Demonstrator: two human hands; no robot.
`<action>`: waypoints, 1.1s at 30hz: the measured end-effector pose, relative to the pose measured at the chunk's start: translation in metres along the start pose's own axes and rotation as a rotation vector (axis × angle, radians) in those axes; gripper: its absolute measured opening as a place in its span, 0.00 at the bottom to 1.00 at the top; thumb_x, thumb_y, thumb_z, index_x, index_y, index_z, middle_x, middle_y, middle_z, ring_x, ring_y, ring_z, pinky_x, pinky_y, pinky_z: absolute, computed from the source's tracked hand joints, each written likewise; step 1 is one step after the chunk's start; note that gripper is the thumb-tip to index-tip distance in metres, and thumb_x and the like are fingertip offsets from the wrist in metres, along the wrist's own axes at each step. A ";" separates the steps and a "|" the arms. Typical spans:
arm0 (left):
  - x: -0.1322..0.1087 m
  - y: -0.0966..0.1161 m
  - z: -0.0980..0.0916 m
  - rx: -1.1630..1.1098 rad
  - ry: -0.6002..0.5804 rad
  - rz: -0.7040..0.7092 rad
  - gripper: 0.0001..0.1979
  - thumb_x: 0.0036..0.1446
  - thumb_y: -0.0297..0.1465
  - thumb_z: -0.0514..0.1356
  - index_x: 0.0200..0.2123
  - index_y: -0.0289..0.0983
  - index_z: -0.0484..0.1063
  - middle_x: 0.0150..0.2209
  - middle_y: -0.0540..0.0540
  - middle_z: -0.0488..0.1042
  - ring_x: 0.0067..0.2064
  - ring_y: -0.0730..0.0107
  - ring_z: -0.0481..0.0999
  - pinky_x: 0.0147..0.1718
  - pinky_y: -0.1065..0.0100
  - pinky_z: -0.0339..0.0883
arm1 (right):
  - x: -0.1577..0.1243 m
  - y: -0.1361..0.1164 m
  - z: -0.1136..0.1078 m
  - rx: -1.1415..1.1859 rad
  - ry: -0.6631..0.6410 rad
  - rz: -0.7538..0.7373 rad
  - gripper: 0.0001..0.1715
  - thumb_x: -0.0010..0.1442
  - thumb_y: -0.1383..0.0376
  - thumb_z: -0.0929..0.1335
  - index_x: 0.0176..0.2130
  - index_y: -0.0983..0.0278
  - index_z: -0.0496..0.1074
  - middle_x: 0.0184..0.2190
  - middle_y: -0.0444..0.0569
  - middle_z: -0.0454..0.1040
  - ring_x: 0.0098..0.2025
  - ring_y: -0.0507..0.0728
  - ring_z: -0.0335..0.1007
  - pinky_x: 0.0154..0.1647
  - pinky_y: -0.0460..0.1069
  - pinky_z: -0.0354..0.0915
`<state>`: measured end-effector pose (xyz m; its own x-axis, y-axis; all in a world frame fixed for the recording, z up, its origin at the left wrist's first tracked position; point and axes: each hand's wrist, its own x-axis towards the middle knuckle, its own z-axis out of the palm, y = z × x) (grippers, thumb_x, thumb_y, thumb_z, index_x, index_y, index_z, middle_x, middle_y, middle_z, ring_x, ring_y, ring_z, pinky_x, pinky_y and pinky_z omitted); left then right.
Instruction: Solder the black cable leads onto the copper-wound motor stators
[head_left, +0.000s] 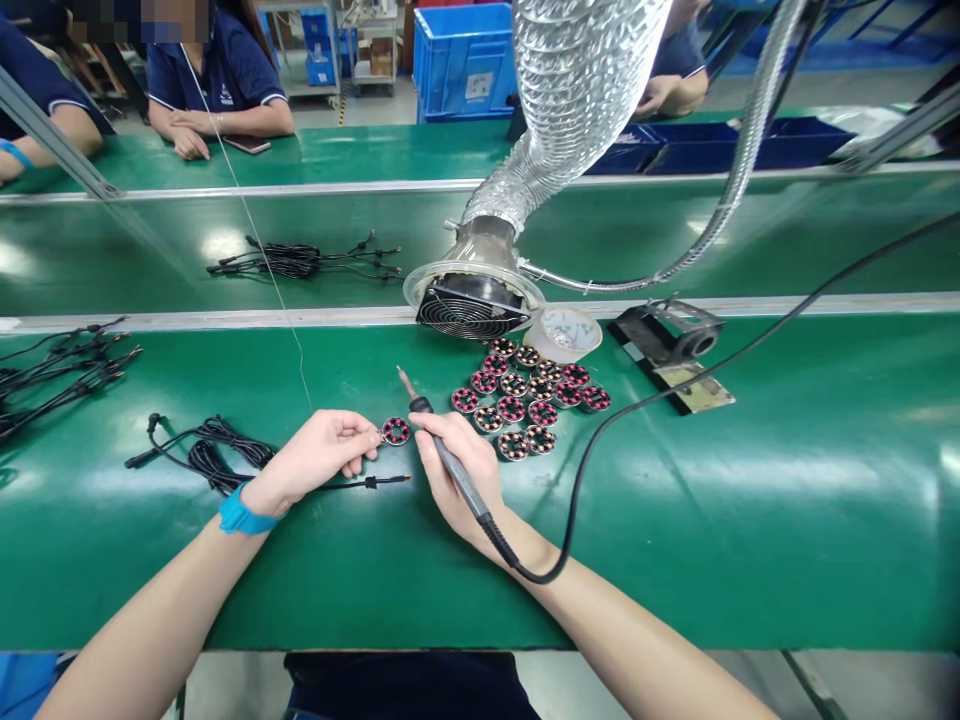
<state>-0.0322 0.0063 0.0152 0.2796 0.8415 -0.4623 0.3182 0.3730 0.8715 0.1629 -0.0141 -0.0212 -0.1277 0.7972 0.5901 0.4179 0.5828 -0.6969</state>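
My left hand (322, 450), with a blue band at its wrist, pinches a small round part (396, 431) with a metal rim and a ring of red dots. A thin wire (274, 275) hangs from above down to my left hand; whether the fingers hold it, I cannot tell. In my right hand (461, 470) is a soldering iron (459, 474), held like a pen, its tip pointing up and left, apart from the round part. Right of it several similar round parts (511, 409), red or orange inside, sit in a group. A black cable (217, 445) lies coiled by my left wrist.
A fan hood (472, 310) on a silver duct (585, 80) hangs over the bench. Behind the round parts is a tape roll (564, 335); an iron stand (675, 350) is to the right. More black cables (60, 380) lie left. Co-workers (217, 80) sit opposite.
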 end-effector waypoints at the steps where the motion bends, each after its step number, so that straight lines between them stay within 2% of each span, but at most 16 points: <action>1: 0.000 0.000 0.000 -0.002 0.001 0.001 0.16 0.54 0.43 0.64 0.33 0.33 0.74 0.29 0.47 0.75 0.23 0.77 0.67 0.24 0.73 0.62 | -0.001 0.002 0.002 -0.007 -0.017 0.005 0.13 0.67 0.69 0.63 0.49 0.61 0.73 0.37 0.50 0.76 0.37 0.56 0.73 0.41 0.52 0.71; 8: 0.000 0.000 0.000 -0.003 0.000 0.013 0.16 0.54 0.42 0.64 0.32 0.33 0.74 0.30 0.47 0.76 0.24 0.77 0.68 0.24 0.72 0.63 | -0.005 0.010 0.007 0.008 -0.101 0.048 0.25 0.63 0.73 0.64 0.58 0.58 0.65 0.45 0.52 0.70 0.46 0.58 0.71 0.50 0.54 0.69; 15: 0.000 -0.001 0.000 0.000 -0.002 0.019 0.16 0.55 0.42 0.63 0.33 0.33 0.74 0.30 0.46 0.76 0.24 0.77 0.67 0.24 0.73 0.63 | -0.005 0.012 0.010 0.042 -0.175 0.047 0.38 0.56 0.76 0.66 0.62 0.57 0.61 0.51 0.52 0.69 0.53 0.59 0.70 0.57 0.55 0.67; 27: 0.000 -0.003 -0.001 0.004 -0.004 0.023 0.16 0.55 0.43 0.63 0.32 0.34 0.75 0.30 0.47 0.76 0.24 0.77 0.68 0.25 0.72 0.63 | -0.005 0.018 0.013 0.076 -0.207 0.047 0.37 0.57 0.75 0.67 0.63 0.57 0.60 0.54 0.54 0.67 0.55 0.59 0.69 0.58 0.55 0.67; 33: 0.001 -0.004 -0.001 0.010 -0.015 0.029 0.16 0.57 0.42 0.62 0.33 0.33 0.74 0.30 0.47 0.75 0.24 0.77 0.68 0.25 0.72 0.63 | -0.005 0.021 0.015 0.095 -0.238 0.052 0.34 0.61 0.74 0.66 0.63 0.58 0.59 0.53 0.54 0.66 0.52 0.58 0.71 0.56 0.54 0.68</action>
<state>-0.0346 0.0058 0.0114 0.3020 0.8462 -0.4391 0.3186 0.3445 0.8831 0.1588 -0.0038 -0.0446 -0.3215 0.8343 0.4479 0.3442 0.5436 -0.7655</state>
